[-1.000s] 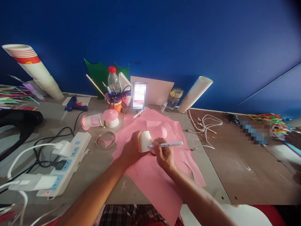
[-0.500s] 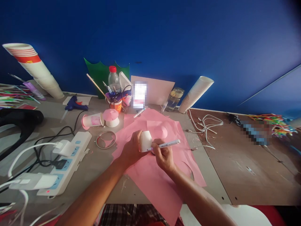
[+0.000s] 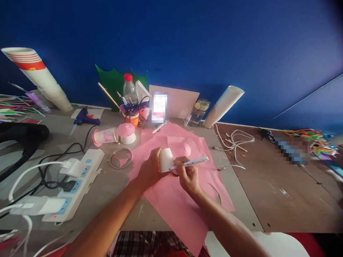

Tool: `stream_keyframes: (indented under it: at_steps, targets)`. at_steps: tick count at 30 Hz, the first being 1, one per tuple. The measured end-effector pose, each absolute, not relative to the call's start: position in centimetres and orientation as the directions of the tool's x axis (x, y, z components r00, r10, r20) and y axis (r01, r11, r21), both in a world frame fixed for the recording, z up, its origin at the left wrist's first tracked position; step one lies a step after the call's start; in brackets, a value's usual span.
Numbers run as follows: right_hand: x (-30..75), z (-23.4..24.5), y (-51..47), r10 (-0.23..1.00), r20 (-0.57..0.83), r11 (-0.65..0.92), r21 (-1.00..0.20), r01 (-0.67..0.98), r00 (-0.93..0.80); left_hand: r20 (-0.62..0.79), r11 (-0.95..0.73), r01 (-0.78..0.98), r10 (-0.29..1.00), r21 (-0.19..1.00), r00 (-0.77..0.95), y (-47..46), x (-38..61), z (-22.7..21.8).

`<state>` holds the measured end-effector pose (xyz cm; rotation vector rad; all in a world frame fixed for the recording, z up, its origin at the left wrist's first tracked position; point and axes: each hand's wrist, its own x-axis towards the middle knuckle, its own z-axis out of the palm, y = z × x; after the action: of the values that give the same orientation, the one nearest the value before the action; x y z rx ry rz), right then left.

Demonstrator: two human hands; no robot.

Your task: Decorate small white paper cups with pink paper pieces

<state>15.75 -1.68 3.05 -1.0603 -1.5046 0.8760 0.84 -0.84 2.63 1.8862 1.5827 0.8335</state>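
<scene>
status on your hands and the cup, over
Left hand gripping white paper cup. Right hand holding marker, tip at cup. Pink paper sheet beneath.

Bright, fairly even light over workbench, source not in view. Blue wall saturated, falling darker toward top right corner. Only soft shadow beneath my right hand on pink paper sheet. Pixelated patch glows white at far bench edge; second pixelated patch further right. Wide lens stretches and tilts paper cup stack at left edge. Centre reasonably sharp.
</scene>
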Motion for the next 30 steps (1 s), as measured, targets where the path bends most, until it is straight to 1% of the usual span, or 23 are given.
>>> stream_keyframes:
  at_steps: [6,9,11,14,18,23,26,28,30]
  targets:
    - [15.86,3.17,-1.61,0.934,0.348,0.357,-0.907,0.222,-0.082,0.128,-0.183,0.65,0.983,0.738,0.131,-0.86,0.81,2.54]
    - [15.88,3.08,-1.52,0.94,0.337,0.34,-0.904,0.258,-0.058,0.123,-0.175,0.647,0.984,0.743,0.125,-0.84,0.78,2.41]
    - [15.87,2.95,-1.43,0.952,0.307,0.303,-0.927,0.221,-0.017,0.133,-0.183,0.638,0.983,0.748,0.126,-0.81,0.75,2.27]
    - [15.84,2.76,-1.32,0.965,0.259,0.254,-0.961,0.109,0.031,0.159,-0.209,0.637,0.978,0.742,0.135,-0.78,0.73,2.09]
    - [15.81,2.65,-1.33,0.971,0.237,0.238,-0.97,0.04,-0.021,0.169,-0.209,0.637,0.978,0.742,0.124,-0.83,0.8,2.24]
    - [15.9,2.64,-1.44,0.965,0.254,0.258,-0.964,0.069,-0.057,0.128,-0.176,0.641,0.984,0.747,0.122,-0.85,0.83,2.46]
    - [15.94,2.67,-1.38,0.966,0.25,0.257,-0.959,0.121,-0.071,0.134,-0.183,0.642,0.983,0.745,0.126,-0.8,0.71,2.26]
    - [15.92,2.67,-1.27,0.971,0.235,0.239,-0.961,0.14,-0.047,0.152,-0.199,0.635,0.98,0.747,0.129,-0.78,0.64,2.12]
    - [15.89,2.69,-1.15,0.976,0.218,0.214,-0.969,0.122,0.019,0.162,-0.208,0.62,0.978,0.757,0.13,-0.79,0.61,2.1]
